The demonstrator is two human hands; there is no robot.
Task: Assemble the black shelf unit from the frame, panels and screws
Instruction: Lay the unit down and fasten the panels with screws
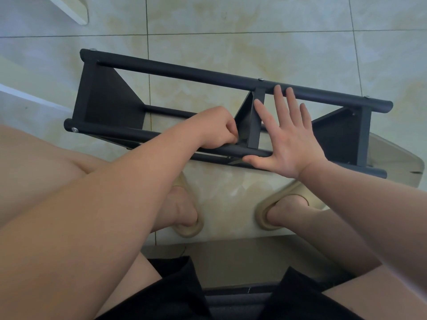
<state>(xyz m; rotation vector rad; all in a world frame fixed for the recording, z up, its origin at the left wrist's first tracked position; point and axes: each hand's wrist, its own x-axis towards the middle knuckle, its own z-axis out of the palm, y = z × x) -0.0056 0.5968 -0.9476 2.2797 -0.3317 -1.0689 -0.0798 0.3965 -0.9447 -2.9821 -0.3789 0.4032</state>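
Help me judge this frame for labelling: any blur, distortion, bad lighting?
Head view: the wide lens bows the floor grout lines and the shelf frame tubes; light soft, shadows faint; the right hand looks sharp; whether the left hand, fingers curled, holds anything is lost in dark.

Under us lies a glossy floor of large cream and pale green marbled tiles (231, 19) with thin dark grout lines. We wear a pair of beige foam slide sandals, the left sandal (189, 229) and the right sandal (265, 213) set apart on the tiles. Black fabric shorts (175, 292) fill the bottom of our view, with a dark grey seat edge (238, 299) between them. A white board corner (74, 10) sits top left; a pale beige flat object (392, 155), which we cannot identify, lies at the right.
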